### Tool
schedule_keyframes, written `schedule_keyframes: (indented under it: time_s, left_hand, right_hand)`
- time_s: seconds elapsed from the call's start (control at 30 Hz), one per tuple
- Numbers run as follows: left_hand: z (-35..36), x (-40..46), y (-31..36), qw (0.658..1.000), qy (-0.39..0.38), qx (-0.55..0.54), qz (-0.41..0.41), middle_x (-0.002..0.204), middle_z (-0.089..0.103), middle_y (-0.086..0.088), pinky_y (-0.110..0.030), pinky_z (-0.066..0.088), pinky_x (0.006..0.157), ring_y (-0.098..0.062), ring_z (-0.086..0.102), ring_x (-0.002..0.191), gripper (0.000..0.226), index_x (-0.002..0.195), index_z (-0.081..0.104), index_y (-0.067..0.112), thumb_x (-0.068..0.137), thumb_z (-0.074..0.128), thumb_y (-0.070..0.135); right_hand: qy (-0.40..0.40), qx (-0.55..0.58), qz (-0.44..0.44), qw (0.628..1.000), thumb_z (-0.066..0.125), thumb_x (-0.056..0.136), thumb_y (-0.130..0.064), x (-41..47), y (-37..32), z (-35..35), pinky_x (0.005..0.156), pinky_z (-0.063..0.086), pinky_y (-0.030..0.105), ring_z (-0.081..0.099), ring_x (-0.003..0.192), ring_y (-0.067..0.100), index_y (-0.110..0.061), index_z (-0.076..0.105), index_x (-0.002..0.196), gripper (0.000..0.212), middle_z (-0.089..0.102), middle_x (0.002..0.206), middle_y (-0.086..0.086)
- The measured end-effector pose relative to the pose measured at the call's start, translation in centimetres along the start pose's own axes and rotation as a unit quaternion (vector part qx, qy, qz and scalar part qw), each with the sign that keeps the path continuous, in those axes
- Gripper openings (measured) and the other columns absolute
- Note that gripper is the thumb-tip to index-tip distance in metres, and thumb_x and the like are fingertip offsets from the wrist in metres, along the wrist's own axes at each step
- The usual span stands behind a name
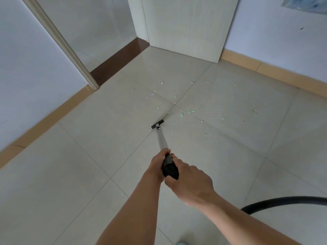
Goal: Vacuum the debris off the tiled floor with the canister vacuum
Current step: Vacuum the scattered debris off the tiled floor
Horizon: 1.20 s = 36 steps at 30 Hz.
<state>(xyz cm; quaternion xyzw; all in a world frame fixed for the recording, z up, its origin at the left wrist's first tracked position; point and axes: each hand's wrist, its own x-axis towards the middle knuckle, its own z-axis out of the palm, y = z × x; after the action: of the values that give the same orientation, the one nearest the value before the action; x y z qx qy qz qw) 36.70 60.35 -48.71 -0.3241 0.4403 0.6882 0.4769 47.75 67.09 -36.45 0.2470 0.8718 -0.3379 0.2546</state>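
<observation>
Both of my hands hold the vacuum's wand. My left hand (158, 164) grips the black handle just below the silver tube (162, 140). My right hand (190, 183) grips the ribbed black hose end (170, 169) behind it. The small black floor nozzle (157, 124) rests on the beige tiled floor (88, 156), at the near edge of the debris. Several small pale and greenish scraps of debris (181, 114) lie scattered ahead and to the right of the nozzle. The canister is out of view.
The black hose (283, 200) curves across the floor at the lower right. A white door (185, 27) stands ahead, with a doorway and dark threshold (120, 59) to its left. White walls with tan skirting (265, 69) close in both sides.
</observation>
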Motion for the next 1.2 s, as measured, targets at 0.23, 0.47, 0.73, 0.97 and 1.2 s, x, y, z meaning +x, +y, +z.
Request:
schedule_keyframes:
  time_s: [0.23,0.47,0.73,0.97,1.2]
  left_hand:
    - [2.1,0.7,-2.6,1.000,-0.001,-0.006,-0.013,0.070,0.054,-0.008,-0.028,0.052,0.054,-0.018,0.056,0.052,0.013,0.082,0.051,0.005,0.091,0.056,0.012]
    - [3.4,-0.6,-7.1,0.999,0.007,-0.021,-0.028,0.070,0.054,-0.008,-0.027,0.054,0.051,-0.018,0.056,0.054,0.011,0.087,0.051,0.004,0.090,0.058,0.012]
    - [4.5,-3.0,-12.9,0.999,0.014,-0.035,-0.023,0.069,0.054,-0.008,-0.030,0.052,0.054,-0.019,0.055,0.055,0.011,0.085,0.051,0.004,0.091,0.057,0.011]
    - [5.6,-4.9,-18.0,0.999,0.021,-0.048,-0.017,0.067,0.055,-0.008,-0.030,0.052,0.053,-0.018,0.056,0.053,0.014,0.082,0.052,0.004,0.092,0.056,0.013]
    - [5.5,-5.4,-19.8,0.999,0.033,-0.039,-0.001,0.062,0.056,-0.009,-0.024,0.051,0.048,-0.018,0.055,0.049,0.020,0.077,0.054,0.004,0.094,0.055,0.014]
  right_hand:
    - [-0.004,0.006,0.010,1.000,0.045,0.097,-0.042,-0.7,3.1,-1.1,0.082,0.051,0.031,0.072,0.096,0.027,-0.034,0.022,0.161,0.068,0.068,0.117,-0.001]
    - [-0.011,0.013,0.004,1.000,0.043,0.096,-0.042,-3.8,6.8,-1.1,0.081,0.051,0.030,0.070,0.088,0.026,-0.036,0.024,0.159,0.066,0.067,0.118,-0.002]
    - [-0.028,-0.002,-0.004,1.000,0.043,0.097,-0.042,-8.2,11.0,-1.1,0.085,0.052,0.030,0.073,0.096,0.027,-0.034,0.024,0.159,0.066,0.068,0.118,-0.002]
    - [-0.037,-0.031,-0.006,0.999,0.043,0.096,-0.043,-11.5,14.8,-0.2,0.082,0.052,0.030,0.070,0.094,0.024,-0.035,0.024,0.158,0.066,0.069,0.113,-0.001]
    - [-0.040,-0.063,-0.016,0.997,0.043,0.096,-0.042,-12.1,16.1,0.8,0.082,0.050,0.033,0.064,0.094,0.021,-0.036,0.019,0.159,0.067,0.068,0.111,-0.002]
